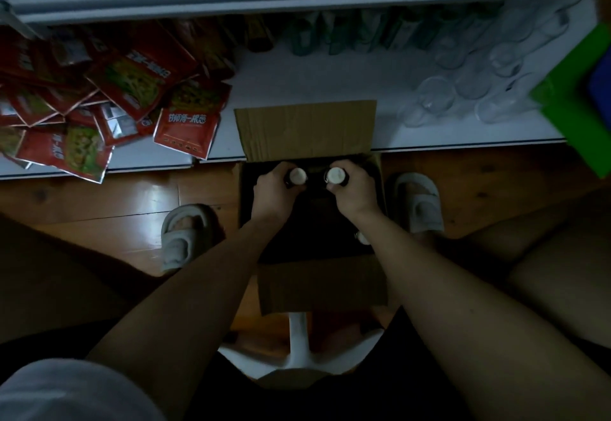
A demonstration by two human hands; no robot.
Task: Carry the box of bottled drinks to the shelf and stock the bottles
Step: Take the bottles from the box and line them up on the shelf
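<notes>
A white shelf (297,83) spans the view from 9 to 3 o'clock, above a wooden floor (99,196). On the shelf, a heap of red snack packets (109,90) lies toward 10 o'clock, a row of dark green bottles (380,30) stands at 12 o'clock, clear glass cups (469,83) cluster toward 2 o'clock, and a green object (575,96) juts in at 3 o'clock. At centre, an open cardboard box (310,275) sits on the floor against the shelf edge, its far flap (304,130) resting on the shelf. The person's feet in pale slippers (185,239) flank the box. Inside its far end, the left hand (274,189) has its fingers closed around a dark bottle with a white cap (298,175), and the right hand (355,191) grips a second capped bottle (336,175) just beside the first.
</notes>
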